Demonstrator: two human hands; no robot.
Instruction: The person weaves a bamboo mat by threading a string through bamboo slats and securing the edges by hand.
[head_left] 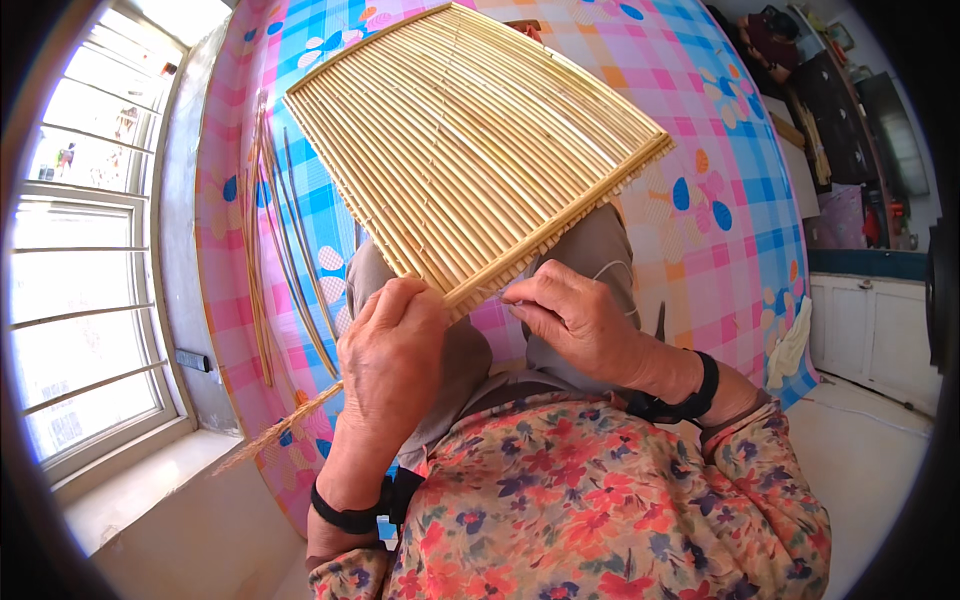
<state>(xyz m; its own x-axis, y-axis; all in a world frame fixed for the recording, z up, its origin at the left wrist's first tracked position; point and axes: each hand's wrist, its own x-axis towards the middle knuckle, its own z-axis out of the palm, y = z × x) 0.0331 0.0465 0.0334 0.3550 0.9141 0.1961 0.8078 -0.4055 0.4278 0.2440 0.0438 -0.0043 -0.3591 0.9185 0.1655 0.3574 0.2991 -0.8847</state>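
A fan-shaped mat [490, 150] of pale straw-coloured stalks, stitched side by side, rests tilted over my knees. My left hand [390, 345] is closed on its near left corner, at the edge strip. From under that hand a stalk with a feathery tip [278, 430] sticks out to the lower left. Just below the near edge, my right hand [590, 325] is closed in a pinch. A thin white thread [612, 267] loops up behind it and also runs at its fingertips; whether a needle is there I cannot tell.
Several loose thin stalks [262, 250] lie on the checked, flowered bed cover [690, 260] to the left. A barred window [90, 260] is beyond them, with a small dark object [193, 360] at the wall. Far right, a person [770, 42] is near dark furniture [835, 100].
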